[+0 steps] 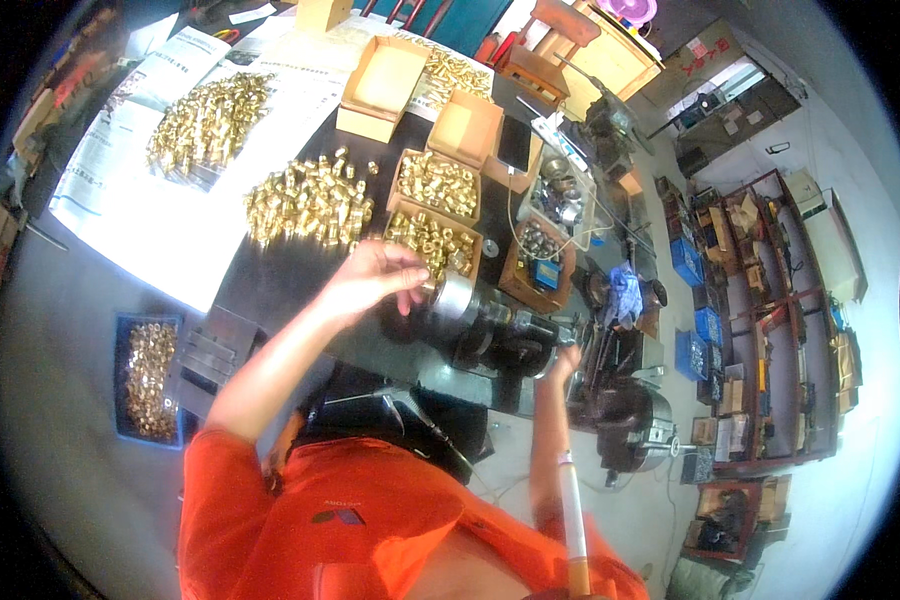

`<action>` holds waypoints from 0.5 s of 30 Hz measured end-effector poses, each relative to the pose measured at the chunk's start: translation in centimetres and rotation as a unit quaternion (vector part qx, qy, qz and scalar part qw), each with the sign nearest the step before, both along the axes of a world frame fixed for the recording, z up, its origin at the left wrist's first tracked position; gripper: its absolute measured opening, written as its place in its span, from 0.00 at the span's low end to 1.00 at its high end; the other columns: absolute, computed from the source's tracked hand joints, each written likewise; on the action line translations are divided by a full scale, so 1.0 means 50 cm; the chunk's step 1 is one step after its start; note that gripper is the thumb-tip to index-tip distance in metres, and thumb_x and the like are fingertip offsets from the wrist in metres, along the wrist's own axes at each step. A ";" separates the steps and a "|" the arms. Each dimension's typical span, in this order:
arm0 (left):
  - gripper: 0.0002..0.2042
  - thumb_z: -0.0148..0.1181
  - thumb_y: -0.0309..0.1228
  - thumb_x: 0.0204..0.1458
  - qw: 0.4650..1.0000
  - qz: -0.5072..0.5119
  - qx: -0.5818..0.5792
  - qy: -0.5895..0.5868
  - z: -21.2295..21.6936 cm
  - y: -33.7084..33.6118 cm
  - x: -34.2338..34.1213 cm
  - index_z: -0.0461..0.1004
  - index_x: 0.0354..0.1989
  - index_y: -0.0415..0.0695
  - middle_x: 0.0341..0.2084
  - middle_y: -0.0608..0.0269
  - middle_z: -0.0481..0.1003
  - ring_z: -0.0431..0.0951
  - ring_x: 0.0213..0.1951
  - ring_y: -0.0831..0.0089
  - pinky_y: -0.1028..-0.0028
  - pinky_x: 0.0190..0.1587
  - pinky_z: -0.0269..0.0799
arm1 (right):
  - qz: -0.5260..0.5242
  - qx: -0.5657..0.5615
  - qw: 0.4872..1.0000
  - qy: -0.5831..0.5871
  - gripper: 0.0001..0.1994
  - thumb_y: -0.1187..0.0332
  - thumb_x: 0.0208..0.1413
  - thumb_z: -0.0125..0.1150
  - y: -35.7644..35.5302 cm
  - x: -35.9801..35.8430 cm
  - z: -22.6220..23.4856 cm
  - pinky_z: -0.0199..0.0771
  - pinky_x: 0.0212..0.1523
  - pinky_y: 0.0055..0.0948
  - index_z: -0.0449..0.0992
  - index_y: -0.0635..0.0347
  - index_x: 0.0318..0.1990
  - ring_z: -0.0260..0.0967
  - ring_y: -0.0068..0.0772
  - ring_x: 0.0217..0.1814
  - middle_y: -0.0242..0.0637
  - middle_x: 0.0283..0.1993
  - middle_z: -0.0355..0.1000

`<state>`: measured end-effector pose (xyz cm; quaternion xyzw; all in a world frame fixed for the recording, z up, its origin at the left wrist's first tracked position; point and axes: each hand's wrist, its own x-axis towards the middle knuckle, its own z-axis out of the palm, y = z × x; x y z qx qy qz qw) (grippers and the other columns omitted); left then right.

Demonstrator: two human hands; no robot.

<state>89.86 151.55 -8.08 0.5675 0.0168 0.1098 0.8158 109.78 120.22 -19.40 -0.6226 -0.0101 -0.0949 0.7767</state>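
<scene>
A small dark bench machine (pixel 510 340) with a bright silver round chuck (pixel 454 297) sits at the table's near edge. At the chuck's left face is my left hand (pixel 378 278), thumb and fingers pinched together; whatever lies between them is too small to make out. My right hand (pixel 564 364) is closed round a handle at the machine's right end, its fingers partly hidden. Just behind the chuck stands an open cardboard box of brass fittings (pixel 430 238), with a second box of brass fittings (pixel 438 183) beyond it. A loose heap of brass fittings (pixel 310 200) lies left of the boxes.
Another brass heap (pixel 212 122) covers newspaper (pixel 100 170) at the far left. A blue crate of brass parts (pixel 177 400) stands low on the left. Behind are empty cardboard boxes (pixel 382 78); a grinder-like machine (pixel 630 425) and shelves (pixel 770 330) stand right. A cigarette (pixel 572 510) juts into view.
</scene>
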 end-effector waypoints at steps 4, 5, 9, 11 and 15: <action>0.09 0.58 0.29 0.47 0.997 0.034 0.065 0.030 -0.004 0.032 0.022 0.71 0.29 0.34 0.20 0.61 0.72 0.72 0.20 0.77 0.81 0.20 0.69 | 0.052 -0.087 0.991 -0.092 0.08 0.70 0.48 0.48 0.054 0.038 0.121 0.57 0.19 0.19 0.71 0.66 0.29 0.57 0.20 0.19 0.28 0.18 0.61; 0.09 0.57 0.29 0.47 0.994 0.025 0.093 0.051 -0.015 0.045 0.038 0.71 0.28 0.34 0.20 0.61 0.72 0.72 0.21 0.77 0.81 0.19 0.69 | 0.064 -0.043 0.995 -0.061 0.08 0.70 0.49 0.47 0.066 0.025 0.161 0.57 0.20 0.21 0.70 0.67 0.29 0.55 0.21 0.18 0.28 0.18 0.59; 0.07 0.56 0.26 0.46 0.976 0.003 0.194 0.100 -0.009 0.050 0.121 0.71 0.29 0.33 0.18 0.61 0.72 0.69 0.14 0.80 0.80 0.17 0.64 | 0.063 0.113 0.983 -0.127 0.06 0.73 0.50 0.43 0.065 -0.045 0.237 0.43 0.13 0.14 0.67 0.65 0.27 0.45 0.14 0.14 0.24 0.16 0.53; 0.08 0.56 0.25 0.45 0.969 0.000 0.234 0.083 -0.026 0.046 0.167 0.71 0.32 0.33 0.19 0.60 0.72 0.69 0.14 0.80 0.80 0.17 0.65 | 0.094 0.160 0.972 -0.142 0.06 0.72 0.50 0.43 0.042 -0.069 0.246 0.42 0.13 0.15 0.66 0.64 0.28 0.45 0.15 0.14 0.25 0.16 0.52; 0.09 0.55 0.24 0.45 0.971 0.019 0.235 0.040 -0.030 0.040 0.205 0.71 0.35 0.32 0.21 0.59 0.73 0.70 0.15 0.79 0.80 0.18 0.66 | 0.114 0.177 0.967 -0.141 0.08 0.67 0.53 0.46 0.010 -0.123 0.249 0.42 0.13 0.15 0.66 0.62 0.29 0.44 0.15 0.14 0.26 0.17 0.51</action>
